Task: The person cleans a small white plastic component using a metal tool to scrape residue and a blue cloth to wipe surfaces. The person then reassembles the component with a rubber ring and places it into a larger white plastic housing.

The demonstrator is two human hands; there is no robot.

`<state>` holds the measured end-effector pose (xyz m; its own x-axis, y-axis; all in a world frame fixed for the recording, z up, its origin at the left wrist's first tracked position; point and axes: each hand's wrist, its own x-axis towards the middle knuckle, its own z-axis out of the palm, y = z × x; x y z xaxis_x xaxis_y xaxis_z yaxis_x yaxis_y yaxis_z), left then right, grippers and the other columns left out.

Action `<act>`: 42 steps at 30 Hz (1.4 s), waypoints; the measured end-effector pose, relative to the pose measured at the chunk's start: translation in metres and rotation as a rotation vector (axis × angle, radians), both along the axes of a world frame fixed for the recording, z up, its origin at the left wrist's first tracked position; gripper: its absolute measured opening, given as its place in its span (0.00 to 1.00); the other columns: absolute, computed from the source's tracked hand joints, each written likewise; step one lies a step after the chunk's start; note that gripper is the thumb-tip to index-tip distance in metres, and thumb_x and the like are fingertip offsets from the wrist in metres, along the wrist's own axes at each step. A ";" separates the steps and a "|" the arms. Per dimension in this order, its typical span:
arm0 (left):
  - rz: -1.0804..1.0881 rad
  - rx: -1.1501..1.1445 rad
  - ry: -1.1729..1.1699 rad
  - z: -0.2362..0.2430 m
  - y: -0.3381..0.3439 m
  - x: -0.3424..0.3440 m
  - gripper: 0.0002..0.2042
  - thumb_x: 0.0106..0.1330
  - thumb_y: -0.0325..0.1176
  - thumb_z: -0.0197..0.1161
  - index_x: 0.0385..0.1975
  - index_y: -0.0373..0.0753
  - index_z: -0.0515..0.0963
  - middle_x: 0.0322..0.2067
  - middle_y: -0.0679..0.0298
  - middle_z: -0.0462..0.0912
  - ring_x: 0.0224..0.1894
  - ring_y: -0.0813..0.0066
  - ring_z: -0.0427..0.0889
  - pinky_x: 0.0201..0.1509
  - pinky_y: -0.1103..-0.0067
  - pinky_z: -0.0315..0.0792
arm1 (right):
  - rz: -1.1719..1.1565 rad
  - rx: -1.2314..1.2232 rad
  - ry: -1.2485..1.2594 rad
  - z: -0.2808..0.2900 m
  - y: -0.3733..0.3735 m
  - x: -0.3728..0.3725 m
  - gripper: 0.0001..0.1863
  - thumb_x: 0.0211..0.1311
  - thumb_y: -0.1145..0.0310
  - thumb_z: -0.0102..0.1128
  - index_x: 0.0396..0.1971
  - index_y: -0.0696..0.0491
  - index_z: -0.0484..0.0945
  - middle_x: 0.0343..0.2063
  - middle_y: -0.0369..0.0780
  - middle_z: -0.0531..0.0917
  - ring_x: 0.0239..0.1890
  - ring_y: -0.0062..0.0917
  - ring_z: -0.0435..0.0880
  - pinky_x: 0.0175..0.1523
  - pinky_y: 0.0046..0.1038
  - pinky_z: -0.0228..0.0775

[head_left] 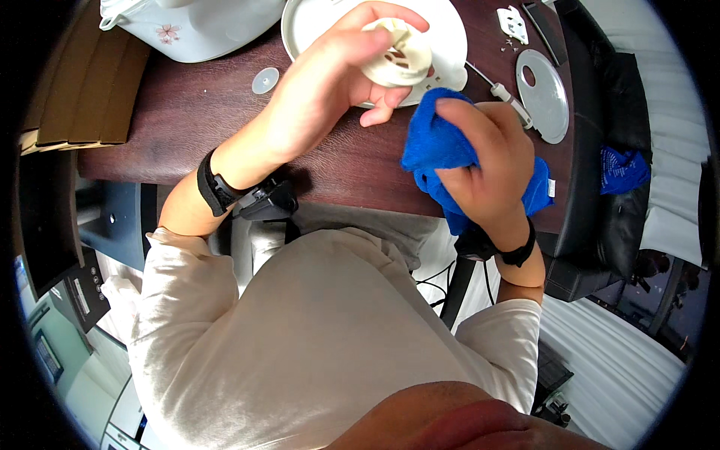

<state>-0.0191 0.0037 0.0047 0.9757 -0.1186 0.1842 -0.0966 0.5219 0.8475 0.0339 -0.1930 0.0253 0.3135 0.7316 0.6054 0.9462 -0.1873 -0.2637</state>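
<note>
Raised above the table, my left hand [322, 79] grips a small round cream plastic part [401, 60] with slots in its middle, thumb on its rim. To its right, my right hand [491, 161] is closed round a bunched blue cloth [435, 139], part of which hangs below the fingers. The cloth and the plastic part are a little apart. Behind both hands lies a large white round plastic piece [446, 34], partly covered by my left hand.
A white appliance body [202, 30] with a flower print stands at the back left beside brown cardboard [90, 82]. A small translucent disc [265, 80] lies near it. On the right are a screwdriver [510, 101], a grey metal plate [547, 112], a white bracket [513, 24], small screws and a phone-like dark slab [545, 34].
</note>
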 end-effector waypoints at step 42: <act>-0.095 0.127 0.172 -0.001 -0.008 0.000 0.10 0.68 0.37 0.47 0.36 0.37 0.69 0.18 0.66 0.72 0.11 0.85 0.64 0.10 0.89 0.53 | -0.137 0.146 -0.048 -0.015 0.005 0.001 0.30 0.37 0.71 0.66 0.49 0.48 0.74 0.27 0.38 0.73 0.22 0.29 0.76 0.24 0.27 0.68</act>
